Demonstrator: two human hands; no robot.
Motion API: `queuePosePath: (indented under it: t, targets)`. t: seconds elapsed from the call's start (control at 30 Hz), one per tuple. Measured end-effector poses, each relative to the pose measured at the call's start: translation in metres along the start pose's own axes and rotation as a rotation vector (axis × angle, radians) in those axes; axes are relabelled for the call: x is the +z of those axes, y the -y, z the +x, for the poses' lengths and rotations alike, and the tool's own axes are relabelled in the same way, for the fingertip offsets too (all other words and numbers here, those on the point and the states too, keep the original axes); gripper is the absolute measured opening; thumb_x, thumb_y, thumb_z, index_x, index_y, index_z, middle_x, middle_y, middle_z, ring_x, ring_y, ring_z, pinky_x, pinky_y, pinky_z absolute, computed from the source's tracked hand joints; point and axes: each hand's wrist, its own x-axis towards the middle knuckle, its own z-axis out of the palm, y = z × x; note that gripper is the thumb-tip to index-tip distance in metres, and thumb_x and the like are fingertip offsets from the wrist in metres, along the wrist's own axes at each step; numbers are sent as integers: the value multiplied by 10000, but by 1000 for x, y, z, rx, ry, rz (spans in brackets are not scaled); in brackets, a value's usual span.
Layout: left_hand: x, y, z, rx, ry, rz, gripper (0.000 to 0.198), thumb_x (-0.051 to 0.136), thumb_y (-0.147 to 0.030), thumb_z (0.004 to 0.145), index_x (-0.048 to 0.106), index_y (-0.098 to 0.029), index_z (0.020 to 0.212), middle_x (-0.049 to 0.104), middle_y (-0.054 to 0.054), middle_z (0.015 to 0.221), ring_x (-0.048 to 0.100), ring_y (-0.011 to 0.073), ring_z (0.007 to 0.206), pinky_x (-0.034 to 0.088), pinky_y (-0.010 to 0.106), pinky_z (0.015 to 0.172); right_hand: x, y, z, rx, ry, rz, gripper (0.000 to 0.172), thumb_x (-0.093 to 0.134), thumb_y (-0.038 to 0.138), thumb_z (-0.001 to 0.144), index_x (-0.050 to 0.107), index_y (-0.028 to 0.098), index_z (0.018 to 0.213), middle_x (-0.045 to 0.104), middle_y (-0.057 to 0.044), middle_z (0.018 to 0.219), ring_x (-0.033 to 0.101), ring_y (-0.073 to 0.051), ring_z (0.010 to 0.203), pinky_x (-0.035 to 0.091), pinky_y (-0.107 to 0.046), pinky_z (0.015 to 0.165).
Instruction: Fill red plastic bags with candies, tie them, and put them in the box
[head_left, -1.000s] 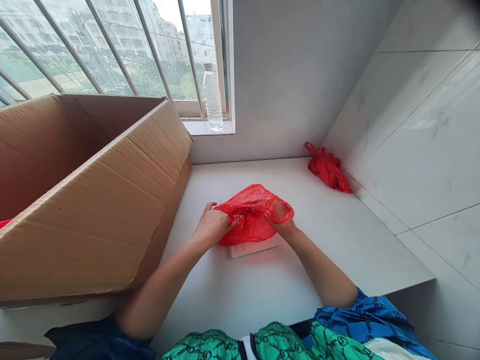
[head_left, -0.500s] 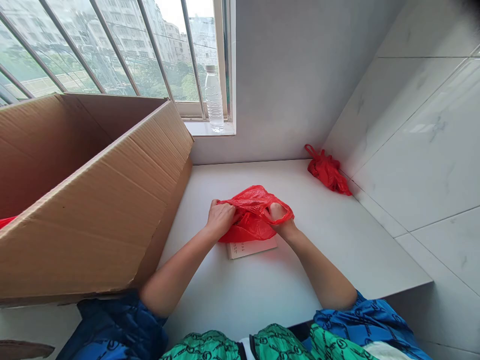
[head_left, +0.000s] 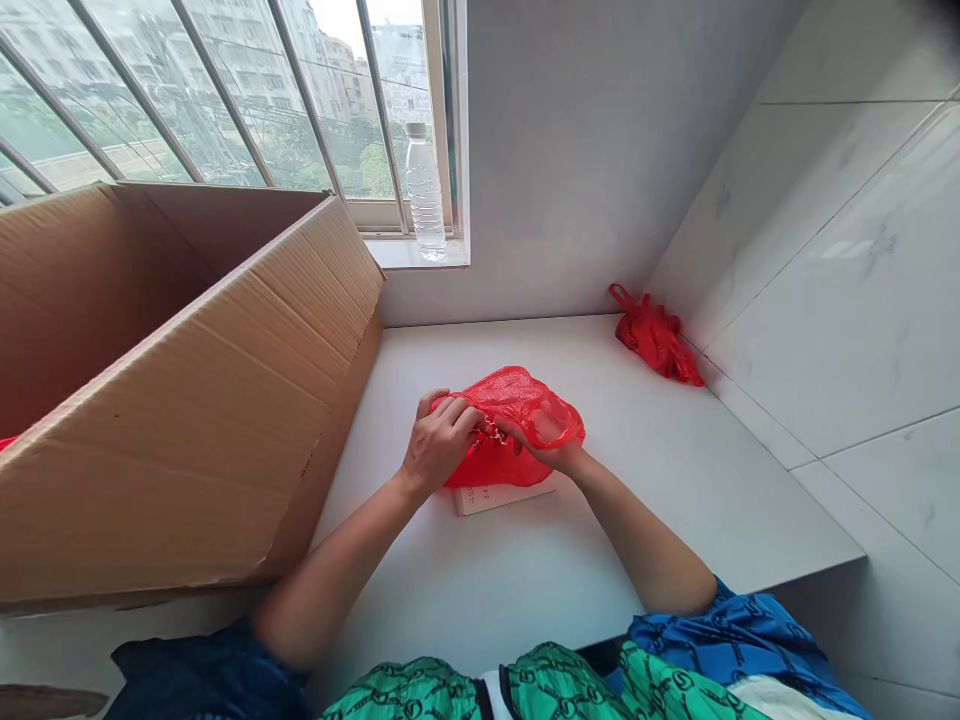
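A red plastic bag (head_left: 510, 385) is held with its mouth open above a pale book-like block (head_left: 499, 498), which has small dark print and is partly covered by the bag. My left hand (head_left: 444, 440) is closed on the bag's left rim. My right hand (head_left: 551, 435) reaches through the bag's right-hand loop, fingers pointing left into the opening. Between the fingertips of both hands shows a thin, shiny chain-like thing (head_left: 491, 432), too small to make out fully. The right fingers appear to pinch its end.
A large open cardboard box (head_left: 187, 430) stands on the left of the white tabletop (head_left: 675, 500). In the far right corner lies a crumpled red bag (head_left: 652, 335). On the sill of the barred window is a clear water bottle (head_left: 426, 195). A tiled wall (head_left: 847, 300) bounds the right.
My left hand has turned, showing more of its back, and its fingers have come over the rim. The right fingers have moved left, and the shiny chain-like thing has come into view.
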Motion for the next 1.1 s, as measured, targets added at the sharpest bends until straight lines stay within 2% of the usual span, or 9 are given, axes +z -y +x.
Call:
queuePosePath:
  t: [0.1, 0.3, 0.4, 0.47, 0.6, 0.7, 0.83, 0.97, 1.1]
  targets:
    - [-5, 0, -4, 7, -15, -28, 225, 410, -172, 973, 602, -225, 868, 697, -3, 865, 650, 156, 822, 301, 416, 1129, 0, 1, 2, 40, 101, 117, 409, 564, 559, 887, 593, 234, 640, 628, 11, 630, 615, -171, 642, 522, -326, 698]
    - [-26, 7, -19, -68, 77, -56, 168, 453, -270, 987, 615, -225, 996, 723, 1, 948, 658, 144, 742, 231, 464, 1185, -9, 12, -16, -49, -77, -13, 281, 536, 482, 936, 690, 265, 1023, 723, -43, 987, 675, -226, 924, 535, -363, 832]
    - [-37, 6, -28, -77, 215, -69, 244, 469, -347, 983, 662, -234, 884, 716, -1, 816, 659, 174, 752, 219, 505, 1173, -21, 29, -39, -52, 60, -117, 318, 491, 469, 969, 672, 284, 1153, 728, -21, 926, 664, -200, 760, 518, -327, 697]
    - [-40, 1, -31, -75, 269, -81, 277, 491, -415, 973, 694, -248, 889, 711, 13, 788, 656, 205, 814, 210, 528, 1165, -32, 41, -53, -65, 127, -150, 304, 488, 474, 976, 701, 283, 1082, 723, -3, 847, 627, -172, 656, 476, -296, 618]
    - [-39, -14, -32, -69, 292, -77, 339, 500, -530, 957, 710, -266, 992, 722, 37, 838, 635, 246, 921, 191, 549, 1155, -50, 55, -66, -152, -167, -288, 340, 519, 496, 968, 658, 232, 805, 662, -4, 696, 554, -144, 565, 407, -282, 568]
    - [-35, -26, -31, -103, 311, -88, 416, 502, -594, 934, 699, -236, 856, 712, 44, 776, 626, 250, 862, 219, 559, 1130, -54, 50, -64, -198, -360, -519, 338, 615, 556, 895, 628, 222, 941, 680, -34, 841, 599, -167, 657, 397, -284, 561]
    - [-34, -33, -30, -185, 318, -164, 425, 525, -562, 929, 643, -222, 702, 677, 21, 662, 611, 233, 796, 245, 563, 1111, -55, 41, -59, -220, -205, -710, 314, 679, 478, 865, 604, 225, 1035, 658, -52, 964, 636, -204, 790, 373, -275, 513]
    - [-50, -30, -27, -292, 205, -390, 226, 578, -407, 923, 682, -252, 795, 680, -17, 733, 616, 199, 843, 221, 542, 1139, -72, 47, -57, -223, -139, -635, 110, 598, 325, 930, 634, 238, 872, 633, -20, 890, 610, -164, 721, 387, -273, 530]
    - [-84, -21, -14, -502, -145, -815, 159, 630, -390, 903, 679, -239, 891, 669, 11, 914, 605, 180, 872, 457, 375, 928, -97, 62, -42, -298, -459, -327, 133, 626, 373, 899, 655, 246, 876, 634, -50, 1090, 624, -193, 880, 482, -306, 635]
